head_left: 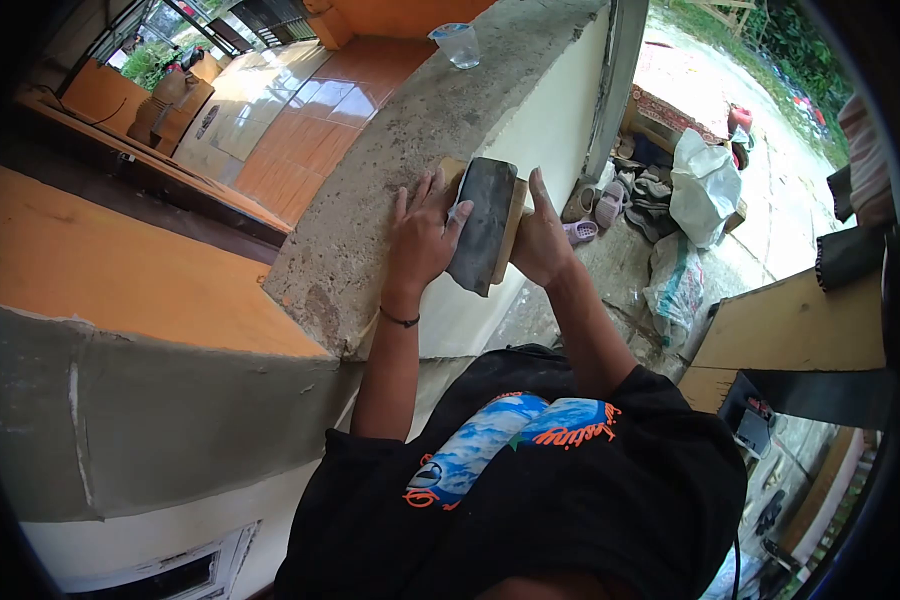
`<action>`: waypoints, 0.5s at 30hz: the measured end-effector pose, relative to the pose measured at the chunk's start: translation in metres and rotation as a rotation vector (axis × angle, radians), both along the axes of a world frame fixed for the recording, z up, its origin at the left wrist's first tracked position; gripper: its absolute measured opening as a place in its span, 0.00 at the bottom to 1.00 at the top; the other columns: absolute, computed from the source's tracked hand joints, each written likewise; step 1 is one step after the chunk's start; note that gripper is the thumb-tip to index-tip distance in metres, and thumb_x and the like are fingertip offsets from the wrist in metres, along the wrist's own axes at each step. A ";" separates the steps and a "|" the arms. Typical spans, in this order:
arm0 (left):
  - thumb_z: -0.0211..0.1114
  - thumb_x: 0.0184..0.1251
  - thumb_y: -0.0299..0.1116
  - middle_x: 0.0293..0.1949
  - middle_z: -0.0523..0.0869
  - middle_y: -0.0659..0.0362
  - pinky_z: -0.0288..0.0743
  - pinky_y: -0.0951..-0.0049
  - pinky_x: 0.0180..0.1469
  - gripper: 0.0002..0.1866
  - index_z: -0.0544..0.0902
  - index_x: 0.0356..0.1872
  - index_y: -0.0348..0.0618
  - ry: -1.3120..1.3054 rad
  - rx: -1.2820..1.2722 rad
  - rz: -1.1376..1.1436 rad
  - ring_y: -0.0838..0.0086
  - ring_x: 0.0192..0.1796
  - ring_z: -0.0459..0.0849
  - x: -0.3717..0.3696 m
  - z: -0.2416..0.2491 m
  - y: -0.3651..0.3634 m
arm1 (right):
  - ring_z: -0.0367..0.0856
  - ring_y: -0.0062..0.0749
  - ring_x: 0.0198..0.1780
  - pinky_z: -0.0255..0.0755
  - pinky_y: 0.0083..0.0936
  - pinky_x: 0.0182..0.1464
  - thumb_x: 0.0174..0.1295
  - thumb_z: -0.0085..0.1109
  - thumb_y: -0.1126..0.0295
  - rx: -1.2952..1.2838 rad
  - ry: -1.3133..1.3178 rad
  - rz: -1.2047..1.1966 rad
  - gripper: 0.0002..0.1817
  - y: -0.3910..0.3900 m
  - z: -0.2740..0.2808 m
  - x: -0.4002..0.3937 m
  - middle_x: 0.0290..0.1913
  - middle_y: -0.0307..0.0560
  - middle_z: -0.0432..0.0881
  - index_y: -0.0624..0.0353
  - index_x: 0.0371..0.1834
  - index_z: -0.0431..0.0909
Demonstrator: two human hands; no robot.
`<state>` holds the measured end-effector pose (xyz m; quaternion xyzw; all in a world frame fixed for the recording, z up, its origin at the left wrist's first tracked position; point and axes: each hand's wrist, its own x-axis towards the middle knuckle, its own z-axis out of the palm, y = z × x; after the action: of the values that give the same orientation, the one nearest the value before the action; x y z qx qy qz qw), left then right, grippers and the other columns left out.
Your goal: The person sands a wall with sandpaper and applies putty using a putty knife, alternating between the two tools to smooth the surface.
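A dark grey, worn sheet or slab (pixel 483 222) lies against a tan, wood-like block (pixel 510 232); together they look like a sanding block. Both my hands hold it, tilted, above the edge of the rough concrete ledge (pixel 345 215). My left hand (pixel 428 230) grips the left side, thumb against the dark face and fingers stretched along the far side. On the other side, my right hand (pixel 545 240) presses its palm to the tan edge with the thumb pointing up. Its remaining fingers are mostly hidden behind the block.
A clear plastic cup (pixel 457 46) stands at the ledge's far end. Several shoes (pixel 615 203) and white sacks (pixel 705 188) lie on the ground to the right. A wooden table or bench (pixel 795 325) is at my right. Orange tiles (pixel 305 140) lie beyond the ledge.
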<state>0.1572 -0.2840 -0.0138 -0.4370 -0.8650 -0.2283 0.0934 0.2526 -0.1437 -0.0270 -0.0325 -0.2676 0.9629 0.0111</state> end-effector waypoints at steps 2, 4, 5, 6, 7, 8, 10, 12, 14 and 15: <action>0.42 0.71 0.49 0.63 0.68 0.47 0.47 0.53 0.69 0.24 0.69 0.63 0.51 0.094 -0.060 0.000 0.57 0.68 0.61 -0.002 -0.005 0.001 | 0.71 0.37 0.57 0.62 0.33 0.61 0.65 0.46 0.46 0.275 -0.033 -0.049 0.34 -0.008 0.002 0.003 0.54 0.52 0.74 0.67 0.60 0.64; 0.42 0.71 0.49 0.63 0.68 0.46 0.47 0.54 0.69 0.25 0.68 0.63 0.48 0.036 -0.021 -0.011 0.57 0.68 0.61 0.000 0.001 0.002 | 0.73 0.30 0.51 0.66 0.29 0.55 0.64 0.54 0.59 0.404 -0.182 -0.157 0.22 -0.016 -0.019 -0.003 0.48 0.48 0.76 0.65 0.55 0.70; 0.42 0.71 0.49 0.63 0.68 0.45 0.48 0.55 0.69 0.26 0.68 0.63 0.45 -0.015 0.015 -0.011 0.56 0.68 0.61 0.001 0.002 0.000 | 0.73 0.30 0.51 0.66 0.29 0.55 0.64 0.54 0.59 0.391 -0.195 -0.155 0.22 -0.013 -0.031 -0.007 0.48 0.48 0.76 0.65 0.55 0.70; 0.42 0.71 0.48 0.63 0.67 0.44 0.49 0.57 0.69 0.28 0.66 0.62 0.36 -0.058 0.049 0.010 0.55 0.68 0.61 -0.002 -0.003 -0.002 | 0.74 0.29 0.47 0.67 0.28 0.51 0.65 0.51 0.61 0.363 -0.322 -0.344 0.20 -0.005 -0.042 -0.013 0.44 0.47 0.77 0.66 0.52 0.71; 0.42 0.71 0.48 0.63 0.67 0.44 0.49 0.57 0.69 0.28 0.66 0.62 0.36 -0.057 0.041 0.009 0.55 0.68 0.61 -0.005 -0.005 -0.004 | 0.75 0.27 0.42 0.69 0.27 0.47 0.66 0.49 0.62 0.334 -0.441 -0.534 0.18 0.005 -0.048 -0.019 0.39 0.46 0.77 0.66 0.50 0.71; 0.43 0.71 0.48 0.63 0.67 0.43 0.49 0.57 0.69 0.29 0.65 0.62 0.33 -0.054 0.081 0.034 0.54 0.68 0.61 -0.008 -0.008 -0.005 | 0.74 0.26 0.37 0.69 0.27 0.42 0.66 0.48 0.63 0.333 -0.455 -0.646 0.16 0.015 -0.053 -0.022 0.34 0.43 0.75 0.66 0.47 0.72; 0.45 0.71 0.46 0.63 0.66 0.41 0.49 0.57 0.69 0.27 0.64 0.63 0.36 -0.055 0.083 0.084 0.53 0.68 0.60 -0.008 -0.010 -0.004 | 0.68 0.22 0.24 0.66 0.27 0.30 0.68 0.44 0.64 0.449 -0.517 -0.923 0.14 0.018 -0.063 -0.030 0.24 0.36 0.69 0.67 0.41 0.71; 0.46 0.71 0.46 0.64 0.64 0.41 0.49 0.57 0.69 0.26 0.65 0.64 0.41 0.020 -0.036 0.079 0.53 0.69 0.59 -0.003 -0.005 0.001 | 0.75 0.29 0.34 0.69 0.26 0.39 0.68 0.45 0.62 0.604 -0.587 -0.772 0.17 -0.005 -0.080 -0.039 0.32 0.44 0.77 0.67 0.47 0.72; 0.46 0.70 0.45 0.65 0.63 0.42 0.49 0.56 0.69 0.25 0.65 0.65 0.45 0.100 -0.154 0.074 0.52 0.69 0.58 -0.001 -0.002 0.003 | 0.60 0.44 0.69 0.54 0.27 0.66 0.69 0.44 0.59 0.646 -0.525 -0.591 0.27 -0.054 -0.093 -0.041 0.65 0.63 0.63 0.62 0.66 0.59; 0.47 0.70 0.45 0.65 0.62 0.42 0.48 0.56 0.69 0.25 0.66 0.65 0.49 0.080 -0.149 0.111 0.52 0.69 0.57 -0.003 -0.004 0.002 | 0.52 0.46 0.71 0.47 0.29 0.69 0.69 0.42 0.59 0.764 -0.426 -0.646 0.28 -0.077 -0.093 -0.042 0.68 0.62 0.58 0.63 0.68 0.55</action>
<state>0.1545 -0.2816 -0.0175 -0.4031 -0.8980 -0.1399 0.1077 0.2108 -0.2205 -0.1195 -0.3014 -0.5712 0.7167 0.2630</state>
